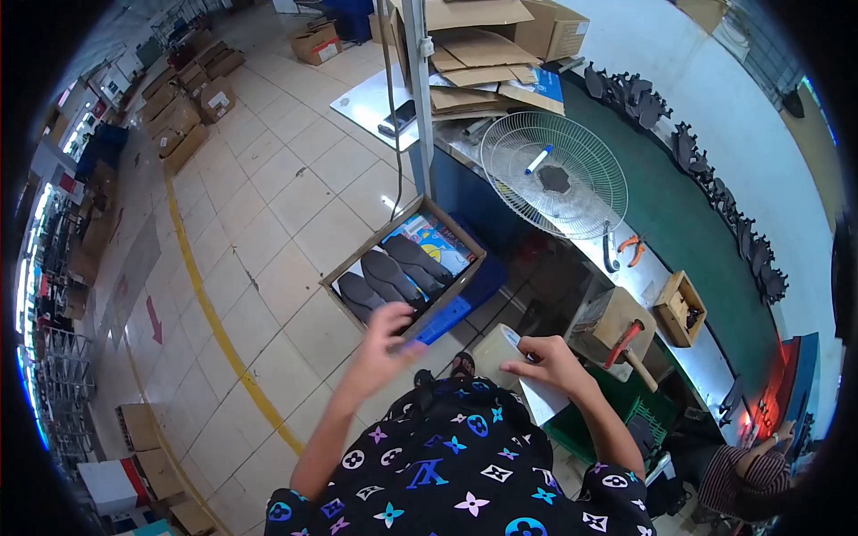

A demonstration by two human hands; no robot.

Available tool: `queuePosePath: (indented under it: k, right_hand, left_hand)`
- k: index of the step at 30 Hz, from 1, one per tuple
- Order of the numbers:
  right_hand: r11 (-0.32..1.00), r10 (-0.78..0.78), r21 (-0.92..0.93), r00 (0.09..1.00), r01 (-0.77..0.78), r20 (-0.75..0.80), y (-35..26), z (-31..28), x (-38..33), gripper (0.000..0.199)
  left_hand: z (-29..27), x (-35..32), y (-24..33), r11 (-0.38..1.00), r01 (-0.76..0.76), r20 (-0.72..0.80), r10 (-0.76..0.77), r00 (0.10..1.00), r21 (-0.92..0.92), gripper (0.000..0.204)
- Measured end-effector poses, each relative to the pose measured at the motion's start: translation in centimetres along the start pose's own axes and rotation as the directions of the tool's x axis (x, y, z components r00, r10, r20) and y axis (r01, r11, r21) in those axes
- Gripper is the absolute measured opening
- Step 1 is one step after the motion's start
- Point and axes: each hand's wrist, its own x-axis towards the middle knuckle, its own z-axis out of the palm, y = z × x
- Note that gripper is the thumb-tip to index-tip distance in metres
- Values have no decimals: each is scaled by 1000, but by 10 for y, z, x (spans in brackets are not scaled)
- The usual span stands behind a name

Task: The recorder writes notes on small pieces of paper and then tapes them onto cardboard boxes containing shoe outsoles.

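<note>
My right hand (556, 364) is closed round the edge of a wide roll of pale packing tape (494, 355), in front of my body. Below that hand hangs a white flat piece (543, 402); whether it is joined to the roll I cannot tell. My left hand (380, 355) is raised with its fingers apart and curved, nothing visible in them. It is nearest to the front edge of an open cardboard box (347, 304). Inside the box lie dark grey sole-shaped pieces (386, 275) on a colourful printed sheet (435, 243).
A blue crate (444, 322) shows under the box. Beside a green conveyor belt (661, 188), the bench carries a wire fan guard (554, 174), orange pliers (635, 250) and a wooden box (679, 308). A red-headed hammer (626, 344) lies right. Another person (746, 473) works at lower right.
</note>
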Motion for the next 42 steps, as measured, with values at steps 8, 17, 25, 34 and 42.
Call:
queuePosePath:
  k: [8, 17, 25, 34, 42]
  right_hand:
    - [971, -232, 16, 930, 237, 284, -45, -64, 0, 39]
    - [966, -250, 13, 922, 258, 297, -31, -94, 3, 39]
    - [958, -287, 105, 915, 268, 284, -20, -73, 36, 36]
    - [983, -181, 13, 983, 181, 23, -66, 12, 45, 41]
    - [907, 299, 419, 778, -51, -553, -103, 175, 80, 14]
  left_hand:
    - [82, 67, -47, 711, 503, 738, 33, 674, -492, 105]
    - [87, 68, -34, 631, 549, 708, 0, 706, -548, 50]
    - [75, 72, -30, 842, 347, 492, -114, 863, -413, 26]
    - [-57, 68, 12, 958, 115, 129, -84, 988, -262, 19]
    - [-178, 59, 106, 818, -449, -25, 490, 871, 360, 9]
